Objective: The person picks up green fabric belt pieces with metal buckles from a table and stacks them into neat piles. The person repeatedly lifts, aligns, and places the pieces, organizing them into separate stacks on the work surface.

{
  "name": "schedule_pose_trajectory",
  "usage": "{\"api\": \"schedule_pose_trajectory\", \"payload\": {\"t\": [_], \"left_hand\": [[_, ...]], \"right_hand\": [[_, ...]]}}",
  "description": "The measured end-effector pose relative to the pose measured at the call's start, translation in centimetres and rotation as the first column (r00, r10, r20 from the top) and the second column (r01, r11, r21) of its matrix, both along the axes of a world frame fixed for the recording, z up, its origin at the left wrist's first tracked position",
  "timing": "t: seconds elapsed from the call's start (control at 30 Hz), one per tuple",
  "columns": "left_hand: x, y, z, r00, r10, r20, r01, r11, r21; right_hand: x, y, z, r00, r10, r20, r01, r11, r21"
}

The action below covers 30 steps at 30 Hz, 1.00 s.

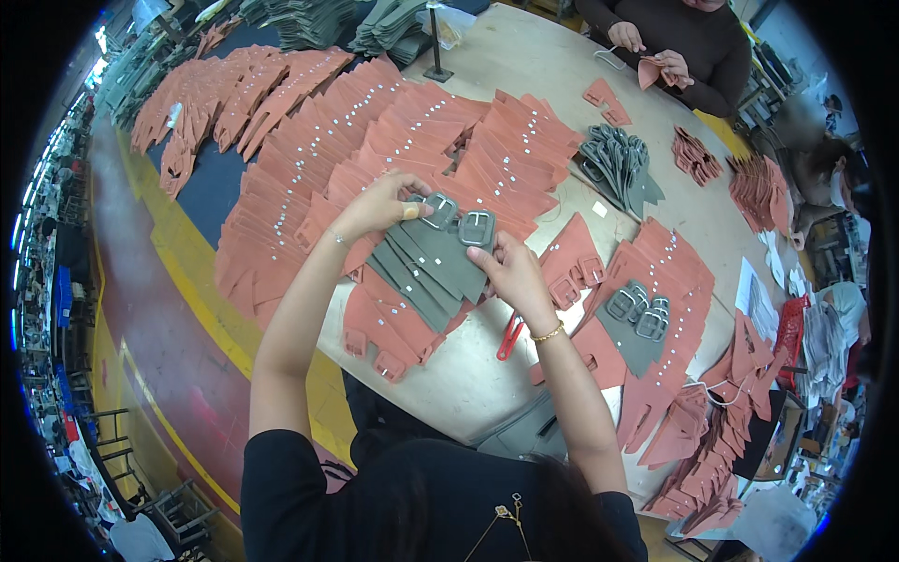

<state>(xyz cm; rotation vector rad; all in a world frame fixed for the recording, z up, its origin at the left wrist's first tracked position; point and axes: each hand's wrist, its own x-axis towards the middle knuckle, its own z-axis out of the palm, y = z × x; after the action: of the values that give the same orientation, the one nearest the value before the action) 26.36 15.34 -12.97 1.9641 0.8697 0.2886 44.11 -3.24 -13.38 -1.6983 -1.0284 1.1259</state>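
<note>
Grey-green pieces [417,267] lie fanned between the two hands at the middle of the table [449,389], with two covered buckles at their far end. The left hand [391,200] is nearly closed, thumb and fingers pinching the left-hand buckle [438,212] (one finger wears a tan wrap). The right hand [513,267] is partly curled, its thumb on the near edge of the right-hand buckle [477,229]; its fingers go behind, so how firmly they grip I cannot tell.

The likeliest trouble is slipping: the fan appears loosely layered, so uneven pulling by the hands could skew it or let lower pieces slide out. Small white tags [423,260] on the pieces might be rubbed off if the layers drag. The salmon pieces [398,323] beneath could also shift, since the grey-green fan overlaps them. To the right, a red-handled tool [508,339] rests near the right forearm, where a sweep of that arm could knock it, or disturb the other buckled grey piece [632,345] farther right.
</note>
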Motion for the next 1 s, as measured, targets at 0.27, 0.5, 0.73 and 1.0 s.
{"api": "schedule_pose_trajectory", "payload": {"t": [0.27, 0.5, 0.73, 1.0], "left_hand": [[0.2, 1.9, -1.0, 0.995, 0.055, -0.080, -0.050, 0.997, 0.059], [1.0, 1.8, -0.2, 0.973, 0.009, -0.229, 0.022, 0.990, 0.136], [4.1, -3.6, 4.2, 0.986, 0.015, -0.164, 0.050, 0.920, 0.388], [8.2, -10.9, 7.6, 0.967, -0.243, -0.070, 0.253, 0.919, 0.303]], "right_hand": [[0.6, 1.6, 0.9, 0.988, 0.011, 0.152, -0.011, 1.000, -0.002], [5.2, -7.3, 0.9, 0.869, -0.241, 0.431, 0.224, 0.970, 0.091], [13.6, -21.3, -1.9, 0.481, -0.652, 0.586, 0.695, 0.691, 0.199], [13.3, -22.7, -5.2, 0.484, -0.672, 0.561, 0.793, 0.607, 0.042]]}}
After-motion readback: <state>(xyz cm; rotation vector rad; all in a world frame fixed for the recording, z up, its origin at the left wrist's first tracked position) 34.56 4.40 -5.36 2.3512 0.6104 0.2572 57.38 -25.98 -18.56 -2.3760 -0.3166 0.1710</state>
